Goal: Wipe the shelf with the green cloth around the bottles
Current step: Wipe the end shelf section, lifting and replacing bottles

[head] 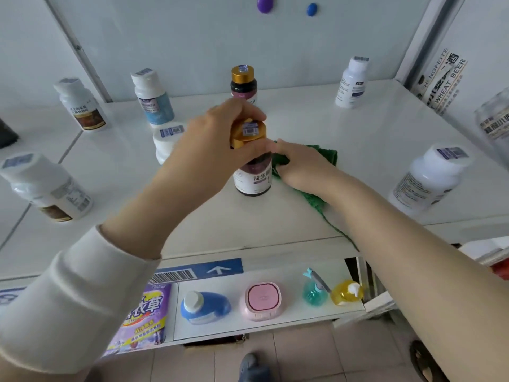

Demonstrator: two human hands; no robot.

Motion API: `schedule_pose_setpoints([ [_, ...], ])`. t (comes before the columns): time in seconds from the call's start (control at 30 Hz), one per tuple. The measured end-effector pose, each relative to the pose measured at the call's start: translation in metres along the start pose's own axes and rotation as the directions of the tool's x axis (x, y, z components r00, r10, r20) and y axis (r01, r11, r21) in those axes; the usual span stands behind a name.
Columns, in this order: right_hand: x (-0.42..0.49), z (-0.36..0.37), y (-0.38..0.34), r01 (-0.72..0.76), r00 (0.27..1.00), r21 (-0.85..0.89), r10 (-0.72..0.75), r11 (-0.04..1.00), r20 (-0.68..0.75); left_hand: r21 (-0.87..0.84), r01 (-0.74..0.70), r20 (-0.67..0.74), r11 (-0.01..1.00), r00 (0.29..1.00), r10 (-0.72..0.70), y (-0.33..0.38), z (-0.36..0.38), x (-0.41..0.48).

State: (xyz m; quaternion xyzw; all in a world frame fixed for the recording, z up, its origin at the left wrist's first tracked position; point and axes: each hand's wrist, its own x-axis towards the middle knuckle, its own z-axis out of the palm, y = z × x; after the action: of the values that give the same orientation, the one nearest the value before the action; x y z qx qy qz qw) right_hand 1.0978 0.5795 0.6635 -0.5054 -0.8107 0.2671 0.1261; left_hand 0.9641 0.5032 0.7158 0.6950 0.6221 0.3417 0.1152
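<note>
my left hand (220,139) grips the dark bottle (252,179) (by its gold cap (249,130)) and my right hand (300,165) holds the green cloth (316,199) beside it.

Back wall: a purple magnet (265,4) and a smaller blue magnet (312,9), high ahead of me and apart.
Far right: a carton printed WHEAT BEER (443,78); near it a blurred glass jar (494,117).
Lower rack (275,323), left to right: purple detergent bag (143,318), blue jug with a white cap (209,306), pink box (263,299), teal spray bottle (314,292), yellow pump bottle (345,293).
Rack edge above them: barcode sticker (173,276) beside a blue label with a white arrow (220,267).
Floor: pale tiles (303,354) and my grey shoe (249,365).
</note>
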Motion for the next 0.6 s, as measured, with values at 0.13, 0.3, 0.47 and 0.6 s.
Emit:
schedule_pose_setpoints([
  [0.13, -0.030, 0.007, 0.006, 0.105, 0.994, 0.056, -0.107, 0.993, 0.016, 0.012, -0.021, -0.072, 1.000, 0.997, 0.022, 0.014, -0.013, 0.002],
  [0.3, -0.088, 0.015, 0.007, 0.270, 0.946, 0.119, -0.286, 0.956, 0.154, -0.005, -0.032, -0.078, 0.999, 0.996, 0.031, 0.021, -0.023, 0.003],
  [0.47, -0.053, -0.005, 0.013, 0.138, 0.987, 0.010, -0.138, 0.990, 0.077, 0.007, -0.021, -0.076, 1.000, 0.997, 0.022, 0.017, -0.022, 0.002],
  [0.6, -0.017, 0.012, 0.001, 0.076, 0.992, -0.157, -0.090, 0.985, -0.086, 0.017, -0.037, -0.070, 0.999, 0.997, 0.038, 0.015, -0.025, 0.003],
])
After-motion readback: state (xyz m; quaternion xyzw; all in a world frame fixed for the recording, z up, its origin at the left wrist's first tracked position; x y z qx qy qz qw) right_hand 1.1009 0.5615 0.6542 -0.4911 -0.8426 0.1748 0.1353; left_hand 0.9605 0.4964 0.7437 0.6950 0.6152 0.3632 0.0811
